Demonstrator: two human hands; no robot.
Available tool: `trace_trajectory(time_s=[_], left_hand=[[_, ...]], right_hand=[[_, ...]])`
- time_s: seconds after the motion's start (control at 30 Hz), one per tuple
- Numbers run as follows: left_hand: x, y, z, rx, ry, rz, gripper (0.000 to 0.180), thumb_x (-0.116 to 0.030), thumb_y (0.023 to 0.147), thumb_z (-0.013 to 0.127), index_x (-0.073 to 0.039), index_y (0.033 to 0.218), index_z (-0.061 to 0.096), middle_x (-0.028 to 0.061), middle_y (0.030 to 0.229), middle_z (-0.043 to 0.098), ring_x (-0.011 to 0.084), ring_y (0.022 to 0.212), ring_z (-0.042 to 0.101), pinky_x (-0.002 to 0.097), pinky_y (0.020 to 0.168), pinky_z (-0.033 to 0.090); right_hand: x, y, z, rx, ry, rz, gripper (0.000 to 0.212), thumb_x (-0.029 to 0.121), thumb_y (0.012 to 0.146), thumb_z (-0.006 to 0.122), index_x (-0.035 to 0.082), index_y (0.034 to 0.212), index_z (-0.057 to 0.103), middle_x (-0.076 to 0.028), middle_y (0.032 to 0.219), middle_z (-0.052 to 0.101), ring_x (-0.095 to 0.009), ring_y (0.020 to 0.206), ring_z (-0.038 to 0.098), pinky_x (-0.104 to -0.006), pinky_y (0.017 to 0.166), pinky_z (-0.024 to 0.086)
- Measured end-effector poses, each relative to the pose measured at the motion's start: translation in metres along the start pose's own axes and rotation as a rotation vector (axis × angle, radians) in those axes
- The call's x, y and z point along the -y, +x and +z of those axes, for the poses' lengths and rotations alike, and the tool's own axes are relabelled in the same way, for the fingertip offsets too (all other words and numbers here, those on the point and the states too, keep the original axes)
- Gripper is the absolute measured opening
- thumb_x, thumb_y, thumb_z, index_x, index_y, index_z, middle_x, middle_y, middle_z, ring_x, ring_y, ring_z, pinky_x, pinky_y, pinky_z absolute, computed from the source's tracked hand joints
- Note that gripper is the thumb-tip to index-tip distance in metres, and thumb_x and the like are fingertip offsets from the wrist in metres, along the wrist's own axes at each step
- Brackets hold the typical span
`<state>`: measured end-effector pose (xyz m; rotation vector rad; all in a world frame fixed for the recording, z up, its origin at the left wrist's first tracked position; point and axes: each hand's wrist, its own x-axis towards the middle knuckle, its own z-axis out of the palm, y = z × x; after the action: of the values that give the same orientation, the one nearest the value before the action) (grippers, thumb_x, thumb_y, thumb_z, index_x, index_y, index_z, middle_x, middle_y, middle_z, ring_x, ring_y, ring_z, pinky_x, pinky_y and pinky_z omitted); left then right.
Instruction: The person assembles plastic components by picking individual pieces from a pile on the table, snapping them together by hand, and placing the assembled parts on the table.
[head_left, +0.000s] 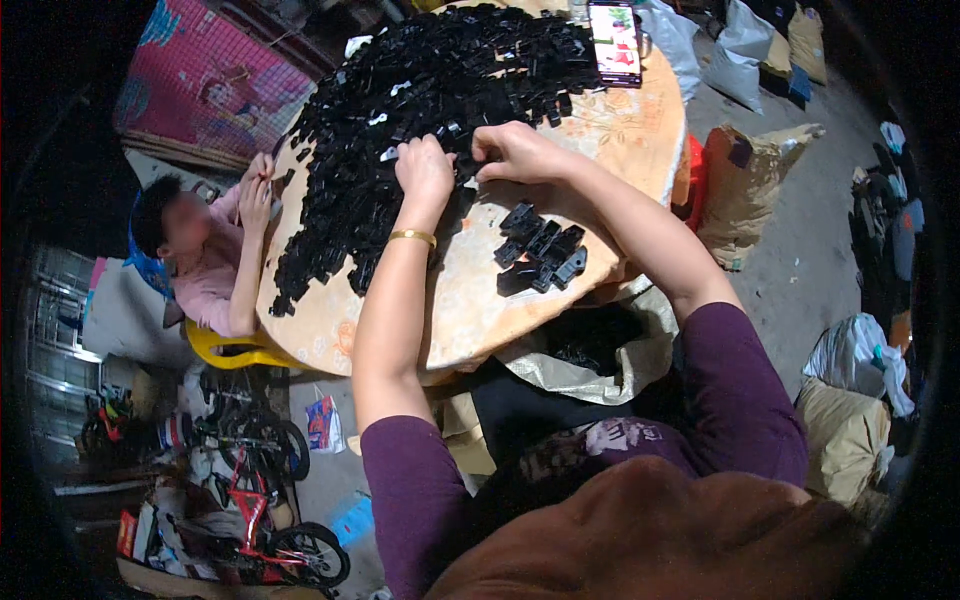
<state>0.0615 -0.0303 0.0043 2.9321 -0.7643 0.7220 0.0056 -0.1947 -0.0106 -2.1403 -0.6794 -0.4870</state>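
A broad pile of small black plastic parts (400,110) covers much of the round table (460,310). At the pile's near edge my left hand (424,170), a gold bangle on its wrist, has its fingers bent down and closed, and what they hold is hidden. Just to its right, my right hand (515,152) is curled with finger and thumb drawn together; anything in it is too small to make out. Closer to me lies a separate cluster of black plastic parts (540,248), untouched by either hand.
An open woven sack (640,355) with dark contents hangs below the table's near edge. A phone (615,45) stands at the far right. Another person (215,245) sits at the left, hands at the table's edge. Full sacks (755,190) stand right; small bicycles (265,500) lower left.
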Motion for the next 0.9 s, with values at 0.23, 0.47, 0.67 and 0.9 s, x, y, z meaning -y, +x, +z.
trace_trajectory(time_s=[0.23,0.47,0.67,0.9], left_hand=[[-0.006,-0.024,-0.024,-0.174,-0.225,0.184,0.023,-0.012,0.066,0.065,0.001,0.084,0.057,0.0171,0.079,0.056,0.0329,0.076,0.055,0.0397,0.069,0.043],[-0.011,-0.051,-0.029,-0.138,-0.910,-0.018,0.020,-0.015,0.079,0.062,0.004,0.079,0.055,0.0051,0.067,0.056,0.0087,0.059,0.052,0.0237,0.054,0.042],[-0.011,-0.055,-0.012,-0.096,-1.643,-0.249,0.026,-0.023,0.088,0.050,0.001,0.099,0.050,0.0068,0.080,0.059,0.0138,0.068,0.059,0.0275,0.063,0.052],[-0.005,-0.055,-0.014,0.076,-2.092,-0.482,0.034,-0.036,0.087,0.047,-0.004,0.095,0.051,0.0083,0.087,0.059,0.0191,0.074,0.060,0.0344,0.066,0.054]], right_hand=[[0.004,0.003,0.002,-0.216,0.090,-0.103,0.019,0.011,0.073,0.065,0.002,0.087,0.057,-0.011,0.079,0.060,-0.020,0.072,0.060,-0.0287,0.065,0.048],[0.014,0.001,0.009,-0.220,0.371,-0.012,0.017,0.008,0.076,0.063,0.000,0.089,0.057,-0.007,0.084,0.060,-0.011,0.078,0.057,-0.0248,0.070,0.048],[0.025,-0.001,0.020,-0.267,0.371,0.032,0.016,0.009,0.076,0.063,0.000,0.088,0.058,-0.006,0.077,0.062,-0.009,0.071,0.057,-0.0236,0.064,0.047],[0.033,0.000,0.024,-0.327,0.302,0.092,0.018,0.011,0.076,0.063,-0.001,0.089,0.059,-0.009,0.078,0.063,-0.011,0.072,0.060,-0.0245,0.063,0.049]])
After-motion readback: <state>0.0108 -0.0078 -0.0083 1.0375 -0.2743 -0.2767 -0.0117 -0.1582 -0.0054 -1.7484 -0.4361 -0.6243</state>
